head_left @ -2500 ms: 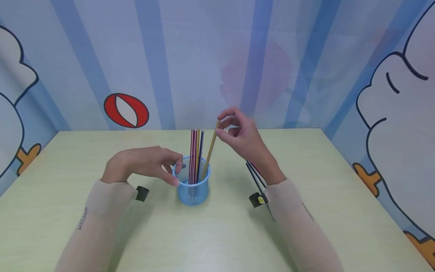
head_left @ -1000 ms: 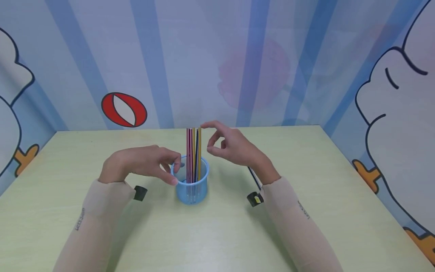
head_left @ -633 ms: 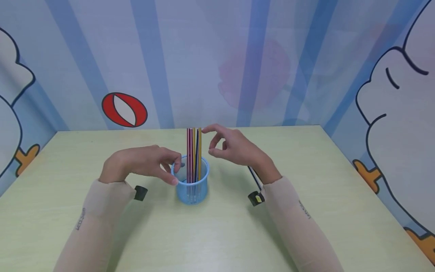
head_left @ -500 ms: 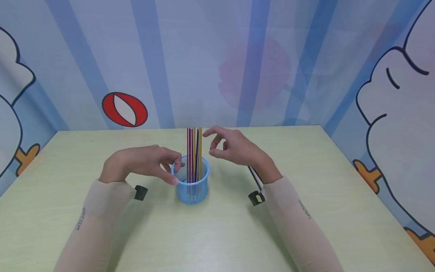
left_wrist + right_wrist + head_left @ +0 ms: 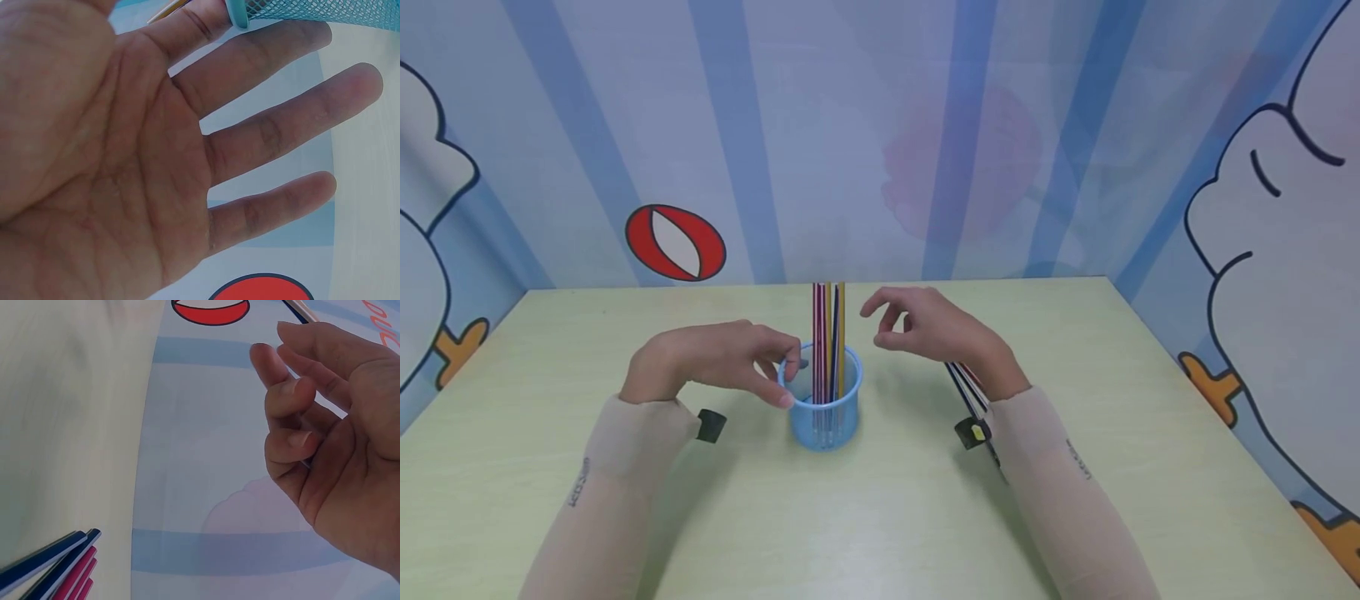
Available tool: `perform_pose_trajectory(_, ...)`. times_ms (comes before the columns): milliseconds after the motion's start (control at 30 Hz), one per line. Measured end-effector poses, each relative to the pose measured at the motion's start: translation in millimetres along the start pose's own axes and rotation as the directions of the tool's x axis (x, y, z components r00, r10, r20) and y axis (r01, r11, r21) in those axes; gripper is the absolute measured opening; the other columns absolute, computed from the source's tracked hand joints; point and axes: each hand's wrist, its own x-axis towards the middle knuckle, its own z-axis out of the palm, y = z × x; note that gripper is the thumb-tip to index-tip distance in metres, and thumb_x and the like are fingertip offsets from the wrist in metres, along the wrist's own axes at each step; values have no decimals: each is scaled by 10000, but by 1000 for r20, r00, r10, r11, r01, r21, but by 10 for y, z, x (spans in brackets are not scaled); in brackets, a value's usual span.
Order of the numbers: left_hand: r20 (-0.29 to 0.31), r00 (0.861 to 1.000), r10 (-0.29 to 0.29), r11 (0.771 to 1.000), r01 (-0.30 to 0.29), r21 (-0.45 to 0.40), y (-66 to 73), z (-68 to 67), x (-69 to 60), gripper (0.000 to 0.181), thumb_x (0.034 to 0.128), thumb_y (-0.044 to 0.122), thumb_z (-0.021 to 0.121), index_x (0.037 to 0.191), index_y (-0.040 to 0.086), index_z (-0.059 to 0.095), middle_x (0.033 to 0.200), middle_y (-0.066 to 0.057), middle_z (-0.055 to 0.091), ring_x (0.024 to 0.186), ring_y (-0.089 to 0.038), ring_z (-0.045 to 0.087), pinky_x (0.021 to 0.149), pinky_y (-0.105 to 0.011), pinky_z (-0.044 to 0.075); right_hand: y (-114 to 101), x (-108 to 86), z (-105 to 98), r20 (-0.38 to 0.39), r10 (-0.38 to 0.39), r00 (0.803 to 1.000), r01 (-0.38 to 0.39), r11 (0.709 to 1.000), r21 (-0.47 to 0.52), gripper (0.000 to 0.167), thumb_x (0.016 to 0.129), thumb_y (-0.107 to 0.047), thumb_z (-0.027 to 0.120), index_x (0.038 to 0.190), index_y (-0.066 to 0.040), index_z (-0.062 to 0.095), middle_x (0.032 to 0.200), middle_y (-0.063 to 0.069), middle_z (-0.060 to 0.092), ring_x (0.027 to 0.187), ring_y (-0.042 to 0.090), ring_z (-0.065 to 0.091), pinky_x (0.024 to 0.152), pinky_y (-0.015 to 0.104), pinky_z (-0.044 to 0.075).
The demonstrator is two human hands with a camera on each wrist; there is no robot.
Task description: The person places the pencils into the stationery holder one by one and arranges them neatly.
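A light blue mesh pencil cup (image 5: 824,435) stands upright on the table with several striped pencils (image 5: 820,342) and yellow pencils (image 5: 841,333) in it. My left hand (image 5: 711,358) holds the cup's left rim, its index finger hooked over the edge and its thumb at the near side. In the left wrist view, the other fingers (image 5: 275,134) stretch out beside the mesh. To the right of the pencils hovers my right hand (image 5: 936,323), fingers loosely bent and nothing between them. Under the right wrist lie more pencils (image 5: 964,392), dark blue and magenta, partly hidden by the sleeve.
The pale wooden table (image 5: 820,533) ends at a cartoon-printed backdrop (image 5: 865,150) with blue stripes. Black wrist cameras (image 5: 973,433) hang below both cuffs. In the right wrist view, the loose pencils (image 5: 47,562) lie fanned at lower left.
My right hand lowered a yellow pencil into the cup, let go of it, and has drawn back to the right. The left hand has stayed on the rim.
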Motion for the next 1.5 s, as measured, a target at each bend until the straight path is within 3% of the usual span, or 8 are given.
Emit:
perform_pose_trajectory(333, -7, 1000, 3, 1000, -3, 9, 3, 4, -6, 319, 865, 387, 781, 965, 175, 566, 1184, -7, 659, 1133, -217, 608, 913, -456, 493, 58, -50, -96, 26, 81, 996, -80, 996, -49, 296, 958, -183, 680, 1246, -176, 612, 1005, 12, 672, 861, 243, 639, 761, 354, 533)
perform_pose_trajectory(567, -7, 1000, 3, 1000, -3, 7, -4, 8, -4, 316, 866, 387, 779, 968, 176, 567, 1190, -10, 658, 1130, -217, 608, 912, -453, 495, 124, -89, -151, 30, 114, 993, -111, 991, -79, 299, 950, -156, 681, 1243, -136, 622, 1037, 35, 681, 903, 186, 647, 790, 351, 537)
perform_pose_trajectory(867, -6, 1000, 15, 1000, -15, 6, -11, 3, -7, 313, 867, 384, 779, 962, 175, 566, 1165, -3, 661, 1125, -212, 616, 906, -443, 493, 206, -102, -175, 51, 165, 985, -156, 975, -156, 297, 940, -135, 690, 1232, -117, 637, 1055, 65, 686, 932, 206, 654, 839, 371, 534)
perform_pose_trajectory(1100, -7, 1000, 7, 1000, -7, 8, -15, 7, -1, 317, 865, 387, 782, 964, 177, 566, 1183, -9, 657, 1126, -213, 613, 904, -444, 494, 252, -152, -195, 104, 247, 964, -221, 952, -213, 317, 947, -152, 684, 1258, -150, 624, 1091, 73, 681, 933, 216, 650, 864, 396, 518)
perform_pose_trajectory(1500, -14, 1000, 3, 1000, -3, 0, 9, 9, -21, 297, 865, 369, 786, 950, 184, 569, 1172, 5, 661, 1119, -200, 619, 903, -440, 489, 347, -170, -191, 163, 362, 918, -310, 910, -275, 373, 956, -140, 668, 1321, -107, 601, 1234, 165, 630, 1040, 269, 637, 885, 430, 517)
